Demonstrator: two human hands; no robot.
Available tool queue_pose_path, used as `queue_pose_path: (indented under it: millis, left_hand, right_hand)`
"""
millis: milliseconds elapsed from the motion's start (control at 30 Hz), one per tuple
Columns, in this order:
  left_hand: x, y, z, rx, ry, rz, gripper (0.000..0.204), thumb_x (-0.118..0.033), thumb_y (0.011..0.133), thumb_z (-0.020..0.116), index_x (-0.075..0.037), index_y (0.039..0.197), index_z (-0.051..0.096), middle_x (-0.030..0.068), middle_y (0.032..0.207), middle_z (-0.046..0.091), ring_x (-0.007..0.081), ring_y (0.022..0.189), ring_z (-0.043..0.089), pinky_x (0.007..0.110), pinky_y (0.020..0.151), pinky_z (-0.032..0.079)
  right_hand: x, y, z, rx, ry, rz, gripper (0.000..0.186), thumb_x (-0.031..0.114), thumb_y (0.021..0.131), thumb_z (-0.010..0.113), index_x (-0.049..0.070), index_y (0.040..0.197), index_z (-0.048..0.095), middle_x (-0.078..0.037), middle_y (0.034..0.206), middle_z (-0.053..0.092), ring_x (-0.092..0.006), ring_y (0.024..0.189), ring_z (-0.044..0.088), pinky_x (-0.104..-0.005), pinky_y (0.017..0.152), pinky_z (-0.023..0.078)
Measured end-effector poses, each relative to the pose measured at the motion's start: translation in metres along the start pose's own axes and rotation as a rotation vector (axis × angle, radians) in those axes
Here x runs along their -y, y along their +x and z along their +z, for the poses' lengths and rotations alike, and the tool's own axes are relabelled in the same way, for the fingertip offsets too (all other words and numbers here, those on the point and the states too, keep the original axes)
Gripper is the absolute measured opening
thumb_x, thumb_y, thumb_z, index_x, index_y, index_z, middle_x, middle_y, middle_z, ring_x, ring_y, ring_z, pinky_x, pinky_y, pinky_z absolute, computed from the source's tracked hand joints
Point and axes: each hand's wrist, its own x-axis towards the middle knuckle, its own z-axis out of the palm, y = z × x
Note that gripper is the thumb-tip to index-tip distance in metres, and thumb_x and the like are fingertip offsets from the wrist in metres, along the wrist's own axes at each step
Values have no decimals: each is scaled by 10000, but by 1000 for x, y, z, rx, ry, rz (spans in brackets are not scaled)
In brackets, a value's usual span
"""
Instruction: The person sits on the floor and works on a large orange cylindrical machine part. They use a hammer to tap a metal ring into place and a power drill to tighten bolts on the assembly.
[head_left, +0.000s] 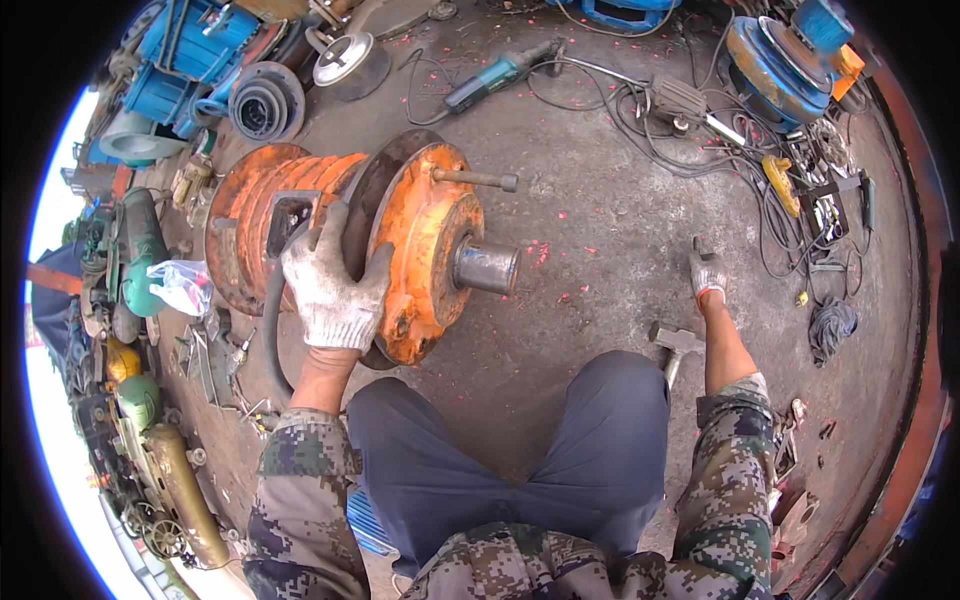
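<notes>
My left hand, in a pale work glove, grips the orange, rusty flanged housing with fingers and thumb spread over its dark middle. A steel shaft sticks out rightward, below a long bolt on the flange. A black cable hangs beneath that hand. My right hand, also gloved, is out to the right with curled fingers around something small and dark that I cannot make out. A hammer lies just below it, beside my knee.
An angle grinder, a lidded pot and a blue pump are at the back. Tangled cords and tools lie right. Blue machines, cylinders and scattered metal parts line the left. A grey rag lies right.
</notes>
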Motion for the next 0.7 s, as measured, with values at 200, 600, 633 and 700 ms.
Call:
queue_pose_path:
  millis: [200, 600, 633, 700]
  left_hand:
    - [10, -2, -11, -53, -113, 31, 619, -285, 811, 868, -4, 1333, 687, 239, 1123, 664, 419, 1092, 612, 520, 983, 473]
    - [-29, -115, -35, 271, -727, 591, 605, -289, 822, 824, -66, 1351, 633, 128, 924, 658, 349, 841, 680, 473, 742, 544]
    - [-22, -150, -24, 333, -599, 550, 571, -266, 841, 803, -84, 1357, 642, 112, 878, 661, 337, 826, 682, 476, 733, 542]
    - [-11, -174, -25, 386, -441, 466, 510, -237, 872, 774, -107, 1352, 662, 94, 820, 665, 325, 803, 683, 478, 725, 541]
  right_hand:
    - [84, -160, -41, 261, 546, -237, 418, 359, 993, 712, -15, 1172, 664, -55, 780, 681, -123, 637, 658, -306, 544, 517]
    - [177, -368, -29, 895, 324, -628, 310, 221, 943, 778, -20, 1134, 740, -61, 852, 722, -137, 747, 685, -309, 676, 569]
    - [184, -376, -30, 985, 321, -571, 316, 221, 951, 769, -29, 1143, 737, -63, 849, 729, -126, 747, 688, -303, 671, 562]
    - [201, -387, -39, 1136, 308, -444, 330, 221, 967, 751, -46, 1160, 731, -68, 842, 744, -105, 748, 694, -291, 660, 549]
